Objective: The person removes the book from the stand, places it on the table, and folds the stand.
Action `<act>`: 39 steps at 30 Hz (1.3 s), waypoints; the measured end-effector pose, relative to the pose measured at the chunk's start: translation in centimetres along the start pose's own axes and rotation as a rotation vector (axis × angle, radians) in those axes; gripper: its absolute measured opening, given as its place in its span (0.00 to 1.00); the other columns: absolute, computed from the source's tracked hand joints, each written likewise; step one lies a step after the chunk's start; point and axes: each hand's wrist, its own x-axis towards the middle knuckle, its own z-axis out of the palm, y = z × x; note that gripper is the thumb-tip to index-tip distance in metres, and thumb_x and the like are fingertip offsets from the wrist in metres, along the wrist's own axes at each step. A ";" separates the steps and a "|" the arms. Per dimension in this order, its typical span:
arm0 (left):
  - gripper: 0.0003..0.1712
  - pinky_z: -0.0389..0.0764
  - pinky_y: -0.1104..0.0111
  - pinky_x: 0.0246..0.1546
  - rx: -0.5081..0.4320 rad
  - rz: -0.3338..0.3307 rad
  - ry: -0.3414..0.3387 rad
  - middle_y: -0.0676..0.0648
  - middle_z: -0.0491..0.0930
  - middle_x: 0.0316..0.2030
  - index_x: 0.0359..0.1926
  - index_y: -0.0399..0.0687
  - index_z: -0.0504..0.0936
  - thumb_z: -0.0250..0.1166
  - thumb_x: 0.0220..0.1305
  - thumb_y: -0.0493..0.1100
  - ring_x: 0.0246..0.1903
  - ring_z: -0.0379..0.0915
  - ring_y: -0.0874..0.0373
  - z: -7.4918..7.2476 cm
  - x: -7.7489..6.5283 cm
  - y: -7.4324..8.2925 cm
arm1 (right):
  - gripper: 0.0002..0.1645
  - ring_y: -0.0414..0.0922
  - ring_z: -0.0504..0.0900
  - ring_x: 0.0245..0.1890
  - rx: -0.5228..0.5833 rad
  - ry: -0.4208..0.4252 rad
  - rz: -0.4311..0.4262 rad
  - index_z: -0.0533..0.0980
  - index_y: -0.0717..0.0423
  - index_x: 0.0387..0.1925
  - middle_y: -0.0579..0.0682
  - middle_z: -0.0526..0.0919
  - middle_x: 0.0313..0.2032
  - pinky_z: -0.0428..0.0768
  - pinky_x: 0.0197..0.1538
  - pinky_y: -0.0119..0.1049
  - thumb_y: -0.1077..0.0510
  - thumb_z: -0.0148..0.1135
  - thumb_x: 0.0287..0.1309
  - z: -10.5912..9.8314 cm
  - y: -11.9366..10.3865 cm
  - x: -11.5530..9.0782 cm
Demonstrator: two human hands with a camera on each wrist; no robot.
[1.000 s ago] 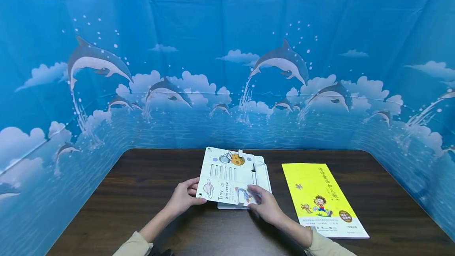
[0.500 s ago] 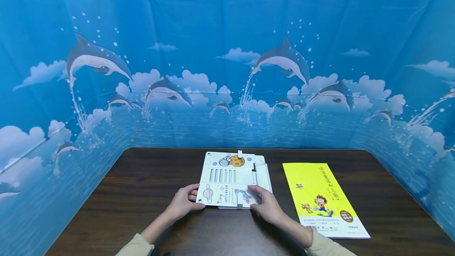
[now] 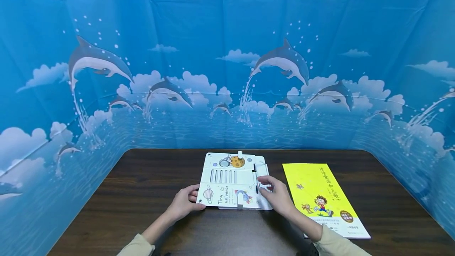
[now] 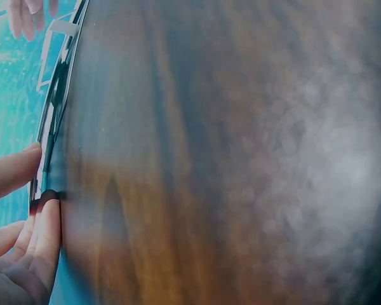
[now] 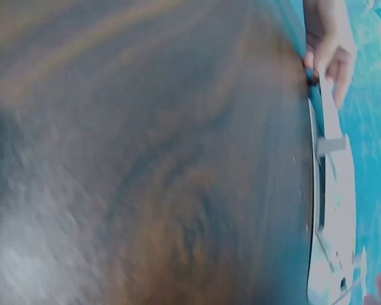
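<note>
A white folding book stand (image 3: 243, 176), printed with an astronaut, a planet, a rocket and "Tiny universe", lies on the table. It has slots and small clips along its far and near edges. My left hand (image 3: 182, 203) pinches its near left corner between thumb and fingers. In the left wrist view that grip shows on the thin edge of the stand (image 4: 49, 124). Over the stand's right part hovers my right hand (image 3: 278, 196), fingers bent loosely near the backing panel; its fingertips show at the lower right of the right wrist view. Nothing visible sits between them.
Right of the stand lies a yellow book (image 3: 306, 183) with a cartoon child on its cover, partly behind my right forearm. The dark wooden table (image 3: 149, 183) ends at a blue dolphin-print curtain (image 3: 206, 50) behind and at both sides.
The stand's raised front panel has come down to lie flatter, my left hand staying at its corner. My right hand has let go of the rocket corner and moved right.
</note>
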 end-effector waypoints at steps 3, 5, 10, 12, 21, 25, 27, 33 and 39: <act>0.39 0.76 0.73 0.26 0.006 -0.007 0.006 0.45 0.76 0.30 0.55 0.23 0.66 0.72 0.39 0.29 0.28 0.76 0.57 0.0 -0.1 0.0 | 0.16 0.49 0.79 0.40 -0.015 0.060 0.062 0.77 0.63 0.43 0.54 0.81 0.40 0.77 0.45 0.43 0.68 0.62 0.50 -0.2 0.6 0.3; 0.39 0.76 0.73 0.25 0.006 -0.010 0.009 0.45 0.77 0.30 0.55 0.23 0.66 0.72 0.39 0.29 0.28 0.76 0.57 -0.1 -0.1 0.1 | 0.14 0.47 0.79 0.37 -0.013 0.050 0.102 0.77 0.64 0.42 0.54 0.82 0.37 0.78 0.42 0.37 0.68 0.62 0.50 -0.3 1.1 0.4; 0.39 0.76 0.73 0.25 0.003 -0.016 0.019 0.45 0.77 0.30 0.55 0.24 0.67 0.72 0.39 0.29 0.28 0.76 0.57 -0.1 -0.2 0.2 | 0.08 0.43 0.77 0.32 -0.043 0.024 0.119 0.81 0.61 0.36 0.51 0.83 0.33 0.74 0.34 0.30 0.67 0.61 0.52 -0.3 1.8 0.5; 0.39 0.76 0.73 0.25 0.008 -0.017 0.022 0.45 0.77 0.30 0.55 0.24 0.67 0.72 0.39 0.30 0.28 0.76 0.57 -0.1 -0.2 0.2 | 0.07 0.43 0.76 0.32 -0.057 0.019 0.107 0.82 0.60 0.34 0.51 0.83 0.33 0.72 0.33 0.30 0.67 0.61 0.52 -0.3 1.9 0.5; 0.39 0.76 0.73 0.25 0.033 -0.010 0.026 0.45 0.77 0.30 0.55 0.24 0.67 0.72 0.39 0.30 0.28 0.76 0.58 -0.1 -0.3 0.2 | 0.07 0.41 0.75 0.31 -0.084 -0.052 0.130 0.83 0.60 0.32 0.51 0.84 0.33 0.71 0.32 0.31 0.67 0.64 0.48 -0.8 2.0 1.3; 0.40 0.75 0.73 0.26 0.047 -0.004 0.030 0.46 0.77 0.30 0.55 0.24 0.67 0.73 0.39 0.30 0.28 0.76 0.58 0.0 -0.2 0.3 | 0.07 0.41 0.75 0.30 -0.082 -0.097 0.149 0.83 0.62 0.32 0.53 0.84 0.32 0.70 0.30 0.29 0.68 0.65 0.47 -1.1 2.0 1.7; 0.40 0.75 0.73 0.26 0.044 -0.002 0.029 0.46 0.77 0.30 0.55 0.24 0.67 0.73 0.38 0.30 0.28 0.76 0.59 0.1 -0.1 0.4 | 0.07 0.41 0.75 0.29 -0.087 -0.119 0.140 0.83 0.63 0.31 0.53 0.84 0.31 0.70 0.29 0.29 0.68 0.65 0.46 -1.3 2.1 1.9; 0.39 0.75 0.74 0.26 0.036 0.007 0.025 0.46 0.77 0.30 0.55 0.24 0.67 0.72 0.39 0.30 0.28 0.76 0.58 0.1 -0.3 0.4 | 0.07 0.40 0.75 0.27 -0.165 -0.160 0.075 0.83 0.62 0.31 0.52 0.84 0.29 0.70 0.28 0.29 0.68 0.65 0.46 -1.2 1.9 2.0; 0.39 0.75 0.74 0.26 0.042 0.010 0.022 0.46 0.77 0.30 0.55 0.23 0.66 0.72 0.39 0.30 0.28 0.76 0.58 0.1 -0.3 0.4 | 0.06 0.39 0.75 0.25 -0.246 -0.199 0.006 0.84 0.62 0.29 0.50 0.84 0.26 0.70 0.25 0.27 0.68 0.65 0.46 -0.9 1.6 2.3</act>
